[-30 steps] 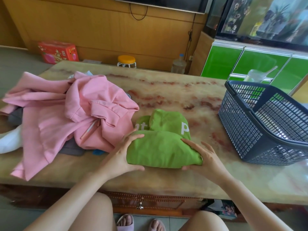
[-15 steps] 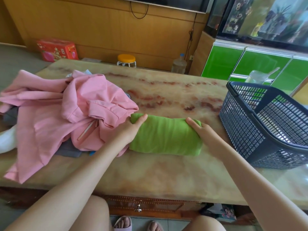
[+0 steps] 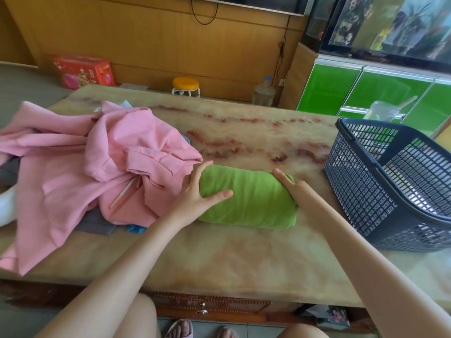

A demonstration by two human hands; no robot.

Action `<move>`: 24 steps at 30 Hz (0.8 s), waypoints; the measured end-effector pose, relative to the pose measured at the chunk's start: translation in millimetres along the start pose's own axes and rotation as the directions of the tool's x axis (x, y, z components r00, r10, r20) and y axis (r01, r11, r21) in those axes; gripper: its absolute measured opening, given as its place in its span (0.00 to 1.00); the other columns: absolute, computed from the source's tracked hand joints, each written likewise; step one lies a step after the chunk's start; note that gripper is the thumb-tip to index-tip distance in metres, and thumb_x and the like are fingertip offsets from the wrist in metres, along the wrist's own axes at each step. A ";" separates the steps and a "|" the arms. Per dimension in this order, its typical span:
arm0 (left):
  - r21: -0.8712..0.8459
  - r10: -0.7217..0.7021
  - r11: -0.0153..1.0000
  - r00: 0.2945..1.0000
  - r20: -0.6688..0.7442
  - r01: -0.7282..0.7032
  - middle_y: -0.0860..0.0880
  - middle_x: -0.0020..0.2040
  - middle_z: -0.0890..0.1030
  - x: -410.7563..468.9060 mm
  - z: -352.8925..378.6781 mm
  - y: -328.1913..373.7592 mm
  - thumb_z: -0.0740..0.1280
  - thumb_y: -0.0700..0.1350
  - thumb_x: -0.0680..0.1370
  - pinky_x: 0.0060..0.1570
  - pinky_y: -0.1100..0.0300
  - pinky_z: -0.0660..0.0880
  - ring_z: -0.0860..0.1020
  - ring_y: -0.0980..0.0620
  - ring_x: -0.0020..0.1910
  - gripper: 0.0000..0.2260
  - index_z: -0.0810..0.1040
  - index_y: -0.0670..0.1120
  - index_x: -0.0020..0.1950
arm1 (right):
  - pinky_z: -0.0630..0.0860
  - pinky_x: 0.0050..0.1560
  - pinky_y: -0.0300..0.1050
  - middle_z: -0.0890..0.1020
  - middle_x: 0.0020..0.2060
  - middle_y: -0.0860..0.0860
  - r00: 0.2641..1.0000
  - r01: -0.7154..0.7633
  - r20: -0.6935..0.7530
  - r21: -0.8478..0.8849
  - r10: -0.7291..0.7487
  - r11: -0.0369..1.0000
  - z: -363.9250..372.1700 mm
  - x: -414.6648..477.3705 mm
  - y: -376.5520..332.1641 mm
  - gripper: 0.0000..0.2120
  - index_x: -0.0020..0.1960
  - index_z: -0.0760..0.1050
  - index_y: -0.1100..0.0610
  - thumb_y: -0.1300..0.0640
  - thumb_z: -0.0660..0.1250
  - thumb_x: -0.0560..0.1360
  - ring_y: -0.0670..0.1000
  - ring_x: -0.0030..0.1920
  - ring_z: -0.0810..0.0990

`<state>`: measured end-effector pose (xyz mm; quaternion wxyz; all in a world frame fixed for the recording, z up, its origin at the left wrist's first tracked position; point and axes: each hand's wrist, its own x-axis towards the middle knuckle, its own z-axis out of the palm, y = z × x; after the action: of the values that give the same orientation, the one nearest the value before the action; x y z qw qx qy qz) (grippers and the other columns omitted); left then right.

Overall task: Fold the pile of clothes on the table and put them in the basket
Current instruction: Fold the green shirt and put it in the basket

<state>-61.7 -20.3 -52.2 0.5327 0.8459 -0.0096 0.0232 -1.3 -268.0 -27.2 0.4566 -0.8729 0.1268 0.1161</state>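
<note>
Left hand [image 3: 195, 194], right hand [image 3: 296, 191] at green roll's [image 3: 253, 198] ends; basket [image 3: 361, 191] partly off-frame.

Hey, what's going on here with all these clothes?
A person is folding laundry at a marble-look table. They have a green garment folded into a compact bundle. The left hand wraps its left end and the right hand rests against its right end. A pink hoodie lies unfolded on top of a few other clothes to the left. The dark mesh basket stands to the right, and nothing folded shows in it.
</note>
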 end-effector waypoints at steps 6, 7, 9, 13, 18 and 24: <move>0.003 -0.022 1.000 0.999 -0.029 0.022 0.51 0.71 0.65 5.6 -1.4 -1.3 0.74 0.64 0.64 0.67 0.57 0.63 0.63 0.53 0.70 0.37 0.61 0.62 0.68 | 0.65 0.69 0.52 0.63 0.72 0.52 0.970 0.183 0.132 0.156 -0.204 0.971 -5.0 -20.8 7.4 0.43 0.74 0.55 0.38 0.30 0.64 0.62 0.52 0.70 0.66; -0.012 -0.036 0.999 0.999 -0.018 0.036 0.52 0.71 0.65 6.2 -3.0 -1.7 0.73 0.65 0.63 0.67 0.57 0.63 0.64 0.53 0.70 0.37 0.61 0.62 0.68 | 0.61 0.71 0.51 0.55 0.74 0.49 0.945 0.270 0.158 0.113 -0.285 0.956 -8.0 -26.0 10.8 0.43 0.73 0.47 0.33 0.34 0.67 0.65 0.50 0.73 0.59; -0.020 -0.082 0.996 0.996 0.028 0.083 0.53 0.71 0.64 7.6 -7.6 -1.1 0.72 0.65 0.65 0.67 0.57 0.63 0.63 0.53 0.70 0.36 0.60 0.64 0.68 | 0.61 0.71 0.47 0.51 0.72 0.43 0.875 0.412 0.257 0.049 -0.410 0.910 -12.3 -33.1 19.0 0.45 0.71 0.45 0.28 0.43 0.72 0.66 0.47 0.73 0.55; -0.155 -0.201 0.956 0.942 0.267 0.248 0.58 0.73 0.61 9.5 -20.4 2.0 0.73 0.58 0.67 0.67 0.50 0.66 0.64 0.53 0.70 0.36 0.58 0.69 0.69 | 0.74 0.62 0.51 0.62 0.69 0.42 0.836 0.207 0.424 0.344 -0.348 0.916 -16.3 -33.7 24.2 0.40 0.67 0.62 0.30 0.60 0.75 0.67 0.50 0.67 0.68; -0.292 -0.327 0.847 0.869 0.371 0.444 0.57 0.72 0.63 20.1 -24.2 11.7 0.73 0.52 0.69 0.59 0.40 0.72 0.69 0.49 0.66 0.36 0.58 0.68 0.71 | 0.79 0.51 0.53 0.71 0.65 0.47 0.849 -0.034 0.490 0.427 -0.200 0.904 -16.7 -22.6 9.8 0.39 0.67 0.68 0.35 0.66 0.73 0.66 0.51 0.60 0.76; -0.305 -0.346 0.843 0.880 0.325 0.444 0.56 0.69 0.64 22.2 -18.5 15.9 0.71 0.51 0.73 0.58 0.44 0.73 0.69 0.49 0.64 0.32 0.59 0.66 0.71 | 0.74 0.56 0.65 0.72 0.64 0.47 0.833 -0.154 0.544 0.397 -0.097 0.905 -21.3 -18.7 5.4 0.35 0.66 0.68 0.35 0.63 0.72 0.69 0.55 0.60 0.75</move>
<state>-40.7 -10.3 -28.7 0.6697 0.7091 0.0931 -0.1998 -18.8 -286.5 -13.6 0.6506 -0.6790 0.0252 0.3392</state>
